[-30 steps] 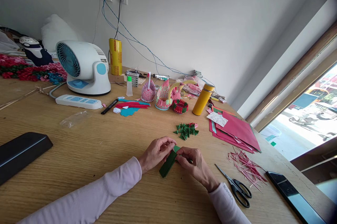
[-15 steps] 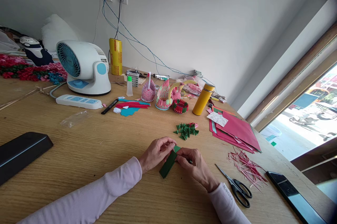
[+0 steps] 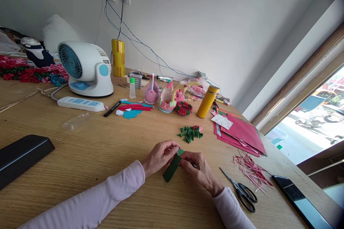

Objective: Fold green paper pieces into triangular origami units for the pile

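Note:
A folded strip of dark green paper (image 3: 171, 170) is held between my two hands just above the wooden table. My left hand (image 3: 161, 156) pinches its upper left edge with thumb and fingers. From the other side, my right hand (image 3: 198, 168) grips the strip with thumb and bent forefinger; its other fingers are curled and partly hidden. A lighter green face of the paper shows between the fingertips. Beyond my hands lies a small pile of folded green paper pieces (image 3: 189, 134). Black-handled scissors (image 3: 240, 190) rest to the right of my right hand, blades partly apart.
Pink paper shreds (image 3: 252, 171) and a phone (image 3: 301, 200) lie at right, near stacked coloured paper (image 3: 242, 132). A yellow flask (image 3: 208, 102), folded-paper baskets (image 3: 166, 98) and a white fan (image 3: 86, 67) stand farther back. A black object (image 3: 24, 159) sits at left.

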A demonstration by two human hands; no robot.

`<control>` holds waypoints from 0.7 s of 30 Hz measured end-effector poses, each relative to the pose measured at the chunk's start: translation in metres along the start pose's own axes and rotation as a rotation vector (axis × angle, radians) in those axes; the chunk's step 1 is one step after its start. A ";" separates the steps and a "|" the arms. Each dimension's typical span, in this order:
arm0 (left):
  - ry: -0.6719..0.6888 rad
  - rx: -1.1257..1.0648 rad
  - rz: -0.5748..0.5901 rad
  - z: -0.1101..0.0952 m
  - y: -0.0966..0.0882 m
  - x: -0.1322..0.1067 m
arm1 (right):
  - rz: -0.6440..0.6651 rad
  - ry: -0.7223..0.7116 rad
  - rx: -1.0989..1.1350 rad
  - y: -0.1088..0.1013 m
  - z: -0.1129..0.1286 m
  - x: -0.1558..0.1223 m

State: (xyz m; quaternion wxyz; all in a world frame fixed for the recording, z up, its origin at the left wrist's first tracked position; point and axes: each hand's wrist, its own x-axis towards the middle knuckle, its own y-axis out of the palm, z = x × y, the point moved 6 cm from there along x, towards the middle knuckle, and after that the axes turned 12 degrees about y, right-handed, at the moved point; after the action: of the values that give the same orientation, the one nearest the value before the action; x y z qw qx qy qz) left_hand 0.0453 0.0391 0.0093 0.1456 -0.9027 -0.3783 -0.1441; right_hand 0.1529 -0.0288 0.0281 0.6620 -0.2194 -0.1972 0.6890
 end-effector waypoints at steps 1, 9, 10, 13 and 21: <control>0.004 0.002 0.001 0.000 0.000 0.000 | 0.001 0.001 -0.002 0.000 0.000 0.000; 0.012 0.012 0.003 -0.001 0.001 0.000 | -0.008 0.008 -0.012 0.001 0.000 0.001; 0.010 0.013 0.004 -0.001 0.001 0.000 | -0.007 0.010 -0.009 0.001 0.000 0.001; -0.001 0.016 0.008 -0.001 0.001 0.000 | -0.001 0.011 -0.005 0.001 0.001 0.001; -0.011 0.017 0.008 -0.002 0.001 0.000 | 0.004 -0.007 -0.009 0.001 0.001 0.000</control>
State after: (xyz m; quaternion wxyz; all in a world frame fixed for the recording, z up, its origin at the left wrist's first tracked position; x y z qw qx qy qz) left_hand 0.0452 0.0376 0.0109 0.1518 -0.9038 -0.3766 -0.1354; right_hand 0.1512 -0.0288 0.0280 0.6590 -0.2206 -0.2021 0.6900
